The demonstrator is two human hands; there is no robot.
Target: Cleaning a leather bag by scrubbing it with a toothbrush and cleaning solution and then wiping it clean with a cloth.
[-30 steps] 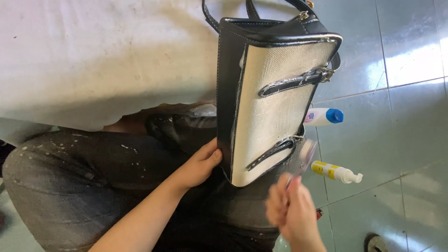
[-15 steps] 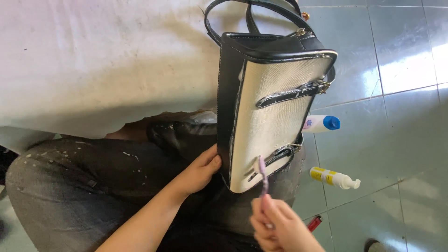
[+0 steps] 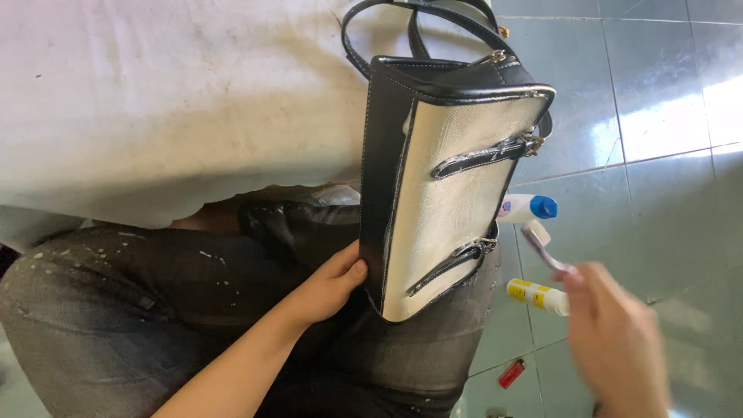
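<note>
Two hands are at work on one handbag, a black leather bag with a silvery textured front panel crossed by two black buckled straps. It stands on end on the person's lap, its base toward the body and its looped black handles pointing away, resting against a dirty white cloth that covers the surface ahead.

At the bag's lower black side panel, the left hand presses in, thumb along the stitched edge and fingers curled behind, gripping the bag and keeping it propped.

Off to the right of the bag, apart from it, the right hand is blurred; it is clenched around the handle of a toothbrush, whose pale head points up and to the left, just beside the bag's lower strap buckle but not touching it.

Dark grey trousers flecked with white spots cover the lap beneath the bag. On the glossy grey-green tiled floor to the right lie a white bottle with a blue cap, partly hidden behind the bag, and a white bottle with a yellow label, partly hidden by the right hand. Nearer the person, a small red lighter lies on the tiles.
</note>
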